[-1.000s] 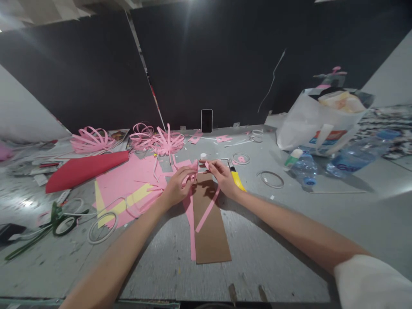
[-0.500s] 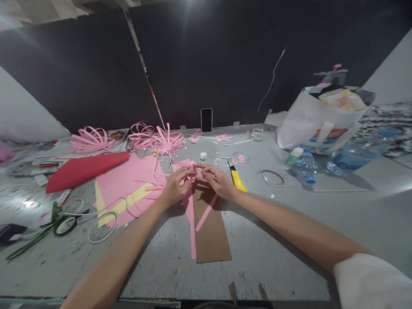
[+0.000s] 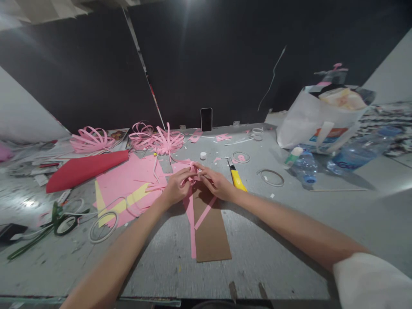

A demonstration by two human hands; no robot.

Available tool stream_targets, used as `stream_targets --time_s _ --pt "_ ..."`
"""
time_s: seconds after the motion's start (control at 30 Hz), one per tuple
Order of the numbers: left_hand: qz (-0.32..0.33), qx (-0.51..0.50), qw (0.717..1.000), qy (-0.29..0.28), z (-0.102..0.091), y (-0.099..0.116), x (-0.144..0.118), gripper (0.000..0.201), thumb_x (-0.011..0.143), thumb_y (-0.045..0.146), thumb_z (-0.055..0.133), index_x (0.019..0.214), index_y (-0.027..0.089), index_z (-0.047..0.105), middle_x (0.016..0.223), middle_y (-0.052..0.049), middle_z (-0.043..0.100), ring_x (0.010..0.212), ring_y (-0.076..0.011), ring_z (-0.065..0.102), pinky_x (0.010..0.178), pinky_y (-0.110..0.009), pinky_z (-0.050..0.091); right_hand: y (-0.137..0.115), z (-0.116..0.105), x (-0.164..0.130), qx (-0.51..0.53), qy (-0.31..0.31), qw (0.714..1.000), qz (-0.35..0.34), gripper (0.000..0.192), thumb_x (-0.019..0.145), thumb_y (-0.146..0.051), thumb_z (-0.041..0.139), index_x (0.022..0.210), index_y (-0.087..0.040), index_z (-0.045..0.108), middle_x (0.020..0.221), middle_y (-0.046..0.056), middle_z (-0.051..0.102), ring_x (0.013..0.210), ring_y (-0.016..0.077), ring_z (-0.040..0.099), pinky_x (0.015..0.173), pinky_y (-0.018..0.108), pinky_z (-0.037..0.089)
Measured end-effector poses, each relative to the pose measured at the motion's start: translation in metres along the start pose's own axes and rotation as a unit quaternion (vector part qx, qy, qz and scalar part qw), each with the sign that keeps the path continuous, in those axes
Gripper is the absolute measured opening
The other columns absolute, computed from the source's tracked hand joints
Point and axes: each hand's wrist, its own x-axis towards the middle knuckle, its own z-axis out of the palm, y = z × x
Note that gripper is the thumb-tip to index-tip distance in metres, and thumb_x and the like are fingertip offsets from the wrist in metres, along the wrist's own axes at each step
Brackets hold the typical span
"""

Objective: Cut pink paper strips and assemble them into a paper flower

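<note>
At the top end of the brown cardboard (image 3: 212, 236), my left hand (image 3: 175, 188) is pinched on a pink paper piece (image 3: 192, 167), and my right hand (image 3: 219, 183) meets it with its fingertips; whether those grip, I can't tell. I'd judge this piece only partly done: a pink strip (image 3: 205, 213) trails loose over the cardboard, while the looped pink bundles (image 3: 169, 142) behind look already formed. How much is left isn't clear. The big bottle's label (image 3: 341, 166) and the white bag's print (image 3: 336, 133) are too blurred to read.
</note>
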Motion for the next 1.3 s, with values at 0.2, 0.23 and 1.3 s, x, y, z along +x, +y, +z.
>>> stream_targets --time_s 0.2,0.23,1.3 --pt "0.002 0.009 1.0 0.006 0.0 0.003 0.002 0.034 0.092 0.003 0.053 0.112 0.016 0.077 0.105 -0.011 0.076 0.096 -0.0222 0.073 0.086 -0.034 0.059 0.0 0.0 -0.001 -0.007 0.024 0.999 0.029 0.031 0.113 -0.034 0.044 0.131 -0.022 0.065 0.155 0.019 0.063 0.146 0.0304 0.059 0.115 0.049 0.054" --pt "0.003 0.01 1.0 0.007 0.0 0.003 0.002 0.033 0.092 0.004 0.053 0.111 0.016 0.077 0.105 -0.011 0.076 0.096 -0.0221 0.073 0.086 -0.034 0.059 0.0 0.0 -0.001 -0.005 0.027 0.999 0.03 0.03 0.113 -0.034 0.044 0.13 -0.021 0.066 0.157 0.019 0.061 0.146 0.0305 0.059 0.115 0.049 0.054" --pt "0.0 0.027 0.999 -0.026 0.0 -0.001 -0.002 0.03 0.103 0.014 0.05 0.119 0.017 0.076 0.114 -0.014 0.075 0.106 -0.0233 0.072 0.095 -0.037 0.059 0.007 -0.017 0.009 -0.075 0.167 0.979 0.089 0.031 0.11 -0.046 0.049 0.114 -0.023 0.071 0.138 0.018 0.073 0.138 0.0301 0.065 0.117 0.049 0.05"
